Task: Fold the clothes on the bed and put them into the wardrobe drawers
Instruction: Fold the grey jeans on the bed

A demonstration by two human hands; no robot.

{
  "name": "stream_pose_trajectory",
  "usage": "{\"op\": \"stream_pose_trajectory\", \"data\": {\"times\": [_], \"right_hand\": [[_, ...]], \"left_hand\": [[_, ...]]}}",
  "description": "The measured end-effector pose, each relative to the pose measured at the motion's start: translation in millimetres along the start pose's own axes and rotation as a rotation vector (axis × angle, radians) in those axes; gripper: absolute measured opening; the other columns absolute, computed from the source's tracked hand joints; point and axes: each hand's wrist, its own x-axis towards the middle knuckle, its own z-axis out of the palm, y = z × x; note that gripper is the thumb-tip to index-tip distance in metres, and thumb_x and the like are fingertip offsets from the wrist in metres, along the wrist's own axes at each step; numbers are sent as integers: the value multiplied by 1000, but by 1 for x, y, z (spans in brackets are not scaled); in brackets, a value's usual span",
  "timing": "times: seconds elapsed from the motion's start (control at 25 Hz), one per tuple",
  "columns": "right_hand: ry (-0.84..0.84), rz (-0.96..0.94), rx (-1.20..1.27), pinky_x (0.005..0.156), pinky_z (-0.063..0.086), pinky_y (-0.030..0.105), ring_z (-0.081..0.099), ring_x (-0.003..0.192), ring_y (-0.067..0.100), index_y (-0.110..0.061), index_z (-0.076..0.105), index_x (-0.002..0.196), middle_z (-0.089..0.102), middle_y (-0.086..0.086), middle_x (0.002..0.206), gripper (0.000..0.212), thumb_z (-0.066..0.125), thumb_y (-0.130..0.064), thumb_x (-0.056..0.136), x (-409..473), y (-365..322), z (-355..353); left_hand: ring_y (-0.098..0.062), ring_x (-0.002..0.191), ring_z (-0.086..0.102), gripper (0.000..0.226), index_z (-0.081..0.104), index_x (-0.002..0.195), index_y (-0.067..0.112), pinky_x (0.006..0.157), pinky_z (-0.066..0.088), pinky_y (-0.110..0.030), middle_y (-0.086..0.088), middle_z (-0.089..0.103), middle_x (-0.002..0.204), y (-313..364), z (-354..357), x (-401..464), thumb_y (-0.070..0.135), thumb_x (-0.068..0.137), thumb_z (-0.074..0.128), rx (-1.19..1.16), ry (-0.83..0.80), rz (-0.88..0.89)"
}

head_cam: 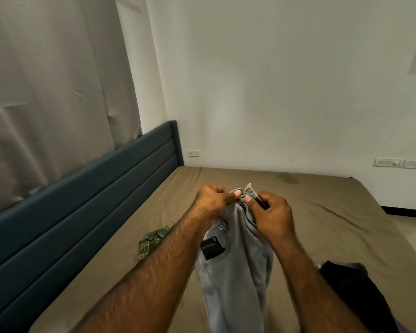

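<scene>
1. Hands meet above the bed (322, 212): left hand (214, 200) and right hand (274, 215) both pinch the waistband of the grey jeans (235, 272).
2. Jeans hang down toward the near edge, between the forearms.
3. Green checked shirt (151, 241) lies left, near the headboard (82, 207).
4. Dark garment (353, 292) lies near right.

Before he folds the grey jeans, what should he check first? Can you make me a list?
1. Left hand grips the waistband: ok.
2. Right hand grips the waistband too: ok.
3. Grey jeans hang straight: not ok, bunched and twisted.
4. Black tag out of the fold: cannot tell.
5. Bare bed sheet ahead for laying them flat: ok.
6. Green checked shirt and dark garment lie aside: ok.
</scene>
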Motion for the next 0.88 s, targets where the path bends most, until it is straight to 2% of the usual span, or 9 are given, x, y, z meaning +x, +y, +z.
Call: {"op": "stream_pose_trajectory", "data": {"times": [0.04,0.08,0.12,0.24,0.36,0.48,0.6,0.72,0.88], "right_hand": [[29,-77,-102,68,52,13,67,76,7,-26,82,95,71,-6,88,5,78,-28,92,0,-5,0],[41,-128,-151,68,48,7,66,79,1,-28,81,99,69,-9,93,9,79,-25,92,0,-10,1],[27,-150,-166,70,48,7,66,81,-1,-28,80,102,70,-11,94,13,79,-23,91,0,-13,1],[-9,-149,-232,64,49,17,64,75,-1,-29,77,89,69,-14,84,6,75,-30,94,4,-18,19],[-115,-12,-267,59,55,35,65,65,13,-23,73,77,70,-4,71,27,68,-38,99,14,-19,42],[-152,250,-138,68,61,52,70,67,29,-17,76,78,76,7,74,29,71,-38,97,26,-26,63],[-103,331,-91,71,59,59,65,67,27,-13,77,78,76,17,79,26,72,-32,95,30,-30,85],[-71,386,-27,68,55,47,63,68,27,-5,76,80,74,24,83,23,72,-23,95,22,-39,97],[-45,469,81,66,54,37,65,66,25,7,72,90,75,23,80,26,72,-18,93,15,-47,95]], "left_hand": [[-11,56,58,24,70,79,13,52,47,-22,0,69,66,-2,2,-1,27,86,87,-55,25,-5],[-12,56,61,21,72,80,11,52,49,-22,-2,71,67,-4,3,0,24,87,86,-120,32,-21],[-15,58,64,18,73,80,10,55,52,-24,-4,73,69,-6,4,-2,21,88,86,-176,34,-38],[-20,67,69,18,75,76,10,66,60,-32,-8,77,74,-19,-4,5,18,88,85,-307,38,-61],[-22,73,74,16,78,84,8,76,65,-39,-9,80,81,-27,-16,12,22,89,85,-383,55,-37],[-20,79,77,12,80,87,13,75,65,-36,-3,80,82,-37,-39,23,25,91,83,-297,13,72],[-18,80,77,7,79,85,19,74,65,-35,0,80,80,-46,-63,39,18,92,82,-164,-102,186],[-12,75,74,8,76,84,22,68,63,-32,7,76,76,-53,-78,49,22,92,77,98,-33,404],[-7,69,58,6,69,87,20,67,48,-28,11,66,76,-77,-84,55,26,90,69,399,-12,893]]}}
